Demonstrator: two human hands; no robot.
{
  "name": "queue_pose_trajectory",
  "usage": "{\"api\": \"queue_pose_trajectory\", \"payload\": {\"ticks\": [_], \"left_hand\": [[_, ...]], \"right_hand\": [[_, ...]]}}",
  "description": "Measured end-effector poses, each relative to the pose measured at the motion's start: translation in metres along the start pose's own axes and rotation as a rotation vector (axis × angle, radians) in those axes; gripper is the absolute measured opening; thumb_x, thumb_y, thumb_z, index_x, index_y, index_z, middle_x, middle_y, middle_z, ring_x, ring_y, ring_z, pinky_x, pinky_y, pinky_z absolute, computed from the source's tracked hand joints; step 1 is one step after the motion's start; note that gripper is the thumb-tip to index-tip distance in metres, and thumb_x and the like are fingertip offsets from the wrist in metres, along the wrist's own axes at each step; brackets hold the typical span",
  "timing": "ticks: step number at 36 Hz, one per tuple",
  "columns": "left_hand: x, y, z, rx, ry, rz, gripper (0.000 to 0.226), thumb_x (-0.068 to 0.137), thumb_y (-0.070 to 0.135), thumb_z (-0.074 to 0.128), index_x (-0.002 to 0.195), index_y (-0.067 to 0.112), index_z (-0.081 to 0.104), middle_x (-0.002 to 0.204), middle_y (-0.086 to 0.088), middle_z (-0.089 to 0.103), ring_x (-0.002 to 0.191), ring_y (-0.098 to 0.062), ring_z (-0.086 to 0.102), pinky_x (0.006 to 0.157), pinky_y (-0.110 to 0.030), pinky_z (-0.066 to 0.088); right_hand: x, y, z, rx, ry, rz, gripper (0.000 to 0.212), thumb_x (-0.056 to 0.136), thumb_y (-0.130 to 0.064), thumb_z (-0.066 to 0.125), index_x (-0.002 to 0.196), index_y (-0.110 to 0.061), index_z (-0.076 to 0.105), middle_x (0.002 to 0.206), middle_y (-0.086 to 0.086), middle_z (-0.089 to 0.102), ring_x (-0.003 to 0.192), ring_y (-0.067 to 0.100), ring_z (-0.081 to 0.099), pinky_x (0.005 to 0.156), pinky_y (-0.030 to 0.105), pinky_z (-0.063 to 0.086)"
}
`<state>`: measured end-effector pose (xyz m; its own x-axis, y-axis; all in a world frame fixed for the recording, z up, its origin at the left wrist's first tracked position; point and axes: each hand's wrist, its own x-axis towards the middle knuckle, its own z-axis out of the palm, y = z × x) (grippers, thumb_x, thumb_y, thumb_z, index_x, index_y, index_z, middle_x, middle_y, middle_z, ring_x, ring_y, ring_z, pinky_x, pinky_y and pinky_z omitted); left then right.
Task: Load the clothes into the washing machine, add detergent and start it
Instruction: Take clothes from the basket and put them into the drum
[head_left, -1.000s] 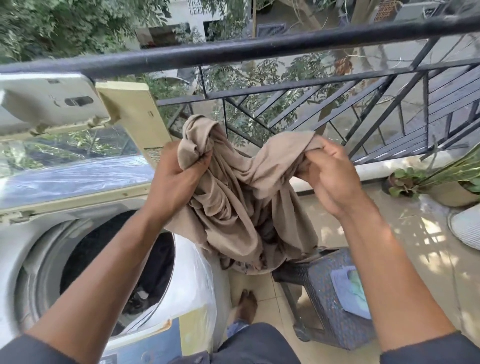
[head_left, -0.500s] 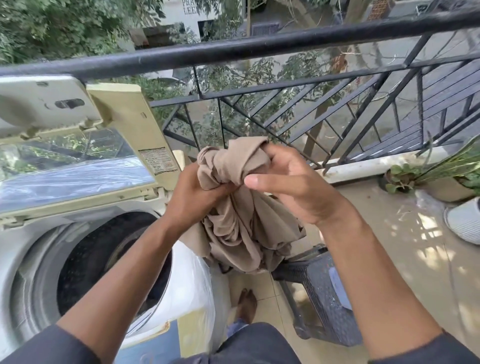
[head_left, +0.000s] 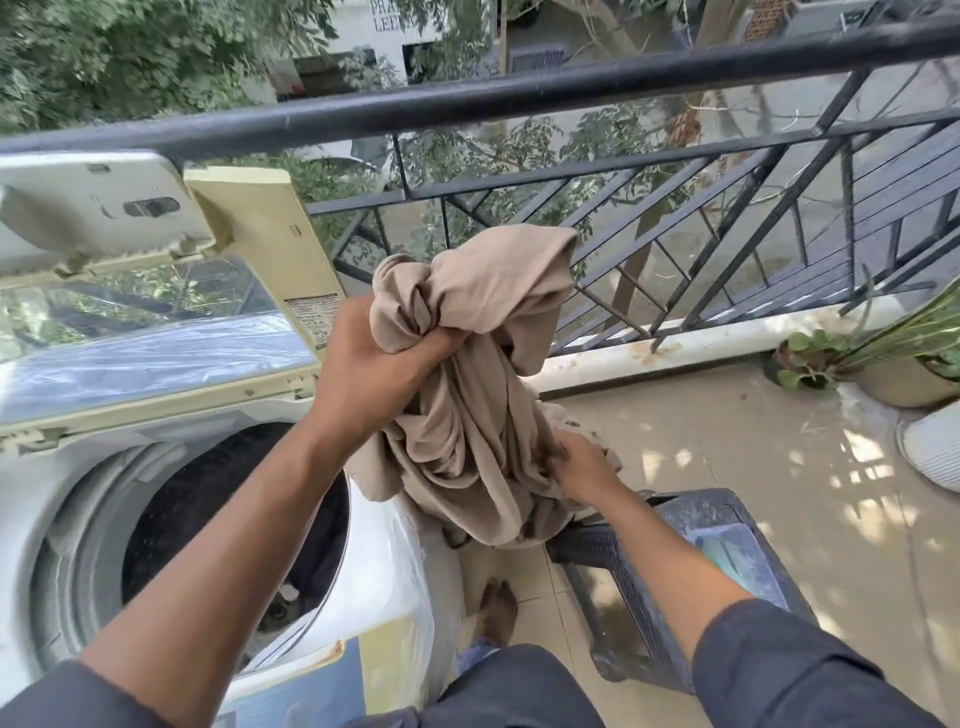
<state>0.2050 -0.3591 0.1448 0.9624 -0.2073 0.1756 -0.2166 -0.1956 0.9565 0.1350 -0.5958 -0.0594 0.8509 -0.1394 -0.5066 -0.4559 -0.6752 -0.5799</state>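
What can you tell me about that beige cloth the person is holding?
The cloth is plain beige, soft and thin-looking, bunched into folds and twists. The left hand grips a gathered knot of it near the top, with a loose fold standing above the fist. The right hand holds its lower part. It hangs in the air just right of the open washer, its bottom end drooping toward a dark basket. No print or label shows.

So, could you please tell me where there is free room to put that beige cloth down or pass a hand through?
The round drum opening of the white top-loading washing machine gapes beneath its raised lid. Bare tiled floor lies between the dark woven stool and the potted plants. It is crowded where the left hand and right hand bunch the beige cloth.
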Motion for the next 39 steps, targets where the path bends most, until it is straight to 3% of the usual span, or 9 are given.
{"api": "queue_pose_trajectory", "payload": {"ticks": [7,12,16,19,24,27,31,35,39], "left_hand": [[-0.001,-0.011,0.003,-0.091,0.042,-0.089,0.055,0.091,0.01,0.077,0.088,0.064,0.072,0.092,0.028,0.076,0.092,0.006,0.07,0.085,-0.019,0.057],[-0.004,-0.018,0.011,-0.091,0.137,-0.139,0.042,0.093,0.02,0.072,0.099,0.061,0.073,0.106,0.022,0.078,0.108,-0.005,0.072,0.099,-0.034,0.058],[-0.002,-0.019,0.023,-0.114,0.18,-0.149,0.033,0.1,0.013,0.071,0.1,0.047,0.071,0.097,0.036,0.074,0.097,0.014,0.068,0.087,-0.014,0.053],[-0.003,-0.016,0.031,-0.144,0.237,-0.183,0.03,0.102,0.011,0.068,0.099,0.04,0.061,0.084,0.043,0.07,0.085,0.022,0.065,0.075,-0.004,0.049],[0.001,-0.021,0.036,-0.199,0.194,-0.204,0.021,0.103,0.016,0.068,0.121,0.026,0.069,0.108,0.02,0.078,0.108,0.002,0.071,0.091,-0.021,0.057],[-0.004,-0.023,0.036,-0.206,0.011,-0.189,0.051,0.098,0.036,0.072,0.142,0.012,0.06,0.134,-0.002,0.073,0.129,-0.018,0.067,0.112,-0.045,0.053],[-0.007,-0.024,0.041,-0.002,-0.202,-0.143,0.087,0.077,0.05,0.092,0.142,0.004,0.056,0.133,-0.008,0.072,0.127,-0.02,0.068,0.109,-0.045,0.055],[-0.002,-0.033,0.051,0.065,-0.112,-0.107,0.048,0.083,0.023,0.092,0.125,0.012,0.071,0.118,0.0,0.078,0.112,-0.018,0.075,0.099,-0.048,0.06],[0.004,-0.035,0.049,0.077,-0.008,-0.09,0.02,0.086,0.011,0.081,0.103,0.002,0.074,0.1,-0.013,0.079,0.088,-0.013,0.072,0.078,-0.035,0.06]], "right_hand": [[-0.012,-0.007,-0.026,0.234,0.318,0.107,0.034,0.093,-0.004,0.046,0.108,-0.015,0.075,0.102,0.01,0.072,0.103,0.034,0.065,0.079,0.037,0.049],[-0.021,-0.024,-0.069,0.377,0.428,0.057,0.021,0.088,-0.022,0.048,0.082,-0.006,0.059,0.07,0.008,0.061,0.079,0.037,0.067,0.071,0.049,0.058],[-0.036,-0.049,-0.095,0.509,0.392,-0.089,0.04,0.087,-0.041,0.05,0.081,-0.002,0.055,0.07,0.018,0.054,0.07,0.022,0.052,0.072,0.063,0.054],[-0.062,-0.081,-0.113,0.663,0.307,-0.202,0.048,0.088,-0.04,0.057,0.092,0.007,0.061,0.08,0.029,0.064,0.073,0.025,0.059,0.069,0.05,0.056],[-0.088,-0.117,-0.126,0.789,0.193,-0.397,0.024,0.106,-0.005,0.049,0.105,-0.007,0.072,0.085,0.006,0.076,0.078,0.013,0.07,0.07,0.027,0.058],[-0.093,-0.132,-0.126,0.832,0.183,-0.438,0.025,0.106,0.0,0.046,0.118,0.001,0.068,0.089,0.002,0.076,0.082,0.009,0.071,0.074,0.023,0.058],[-0.091,-0.147,-0.119,0.723,0.252,-0.497,0.025,0.109,-0.012,0.049,0.117,0.002,0.067,0.112,0.023,0.072,0.104,0.028,0.07,0.097,0.053,0.056],[-0.085,-0.144,-0.115,0.708,0.198,-0.532,0.024,0.106,-0.015,0.052,0.119,-0.002,0.068,0.12,0.023,0.069,0.115,0.041,0.065,0.102,0.061,0.051],[-0.08,-0.13,-0.111,0.66,0.187,-0.534,0.036,0.089,0.005,0.058,0.121,-0.01,0.065,0.111,0.006,0.073,0.102,0.014,0.07,0.093,0.029,0.053]]}}
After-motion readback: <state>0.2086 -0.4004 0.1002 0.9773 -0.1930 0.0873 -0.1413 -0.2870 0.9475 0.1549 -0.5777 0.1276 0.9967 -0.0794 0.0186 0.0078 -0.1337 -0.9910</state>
